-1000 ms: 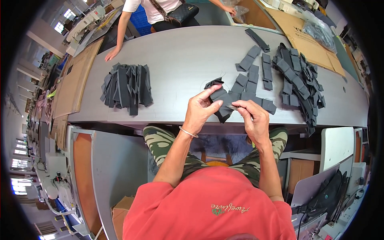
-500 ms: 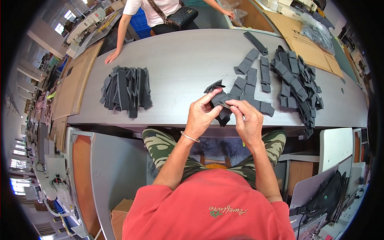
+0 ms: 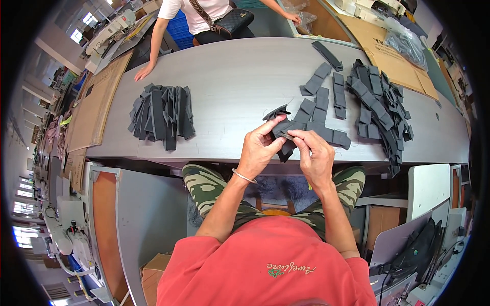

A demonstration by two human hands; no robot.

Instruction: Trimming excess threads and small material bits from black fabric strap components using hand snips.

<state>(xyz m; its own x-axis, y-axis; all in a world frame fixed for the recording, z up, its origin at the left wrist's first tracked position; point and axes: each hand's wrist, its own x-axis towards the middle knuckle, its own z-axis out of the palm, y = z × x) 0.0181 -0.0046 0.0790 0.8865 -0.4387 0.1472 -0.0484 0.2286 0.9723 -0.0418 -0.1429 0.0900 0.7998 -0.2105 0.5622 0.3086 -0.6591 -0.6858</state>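
My left hand [image 3: 256,153] pinches a dark grey fabric piece [image 3: 278,128] between thumb and fingers, just above the table's near edge. Its folded end sticks up past my fingertips, and part hangs below them. Against the right side of this piece, my right hand [image 3: 317,157] is closed in a pinch; a thin, greyish bit shows at its fingertips, too small to name. Just beyond my hands lie several similar folded strips [image 3: 320,104], one of them [image 3: 334,136] close to my right fingers.
A neat bundle of grey strips [image 3: 162,115] lies on the table [image 3: 229,76] to the left; a larger heap [image 3: 377,104] is at the right. Across the table, a person's hand [image 3: 145,71] rests on the far left edge. Cardboard sheets [image 3: 99,109] flank both sides.
Very little differs: both hands stay at the fabric piece, with the right fingertips shifted slightly along it. The surrounding strips and piles lie as before.
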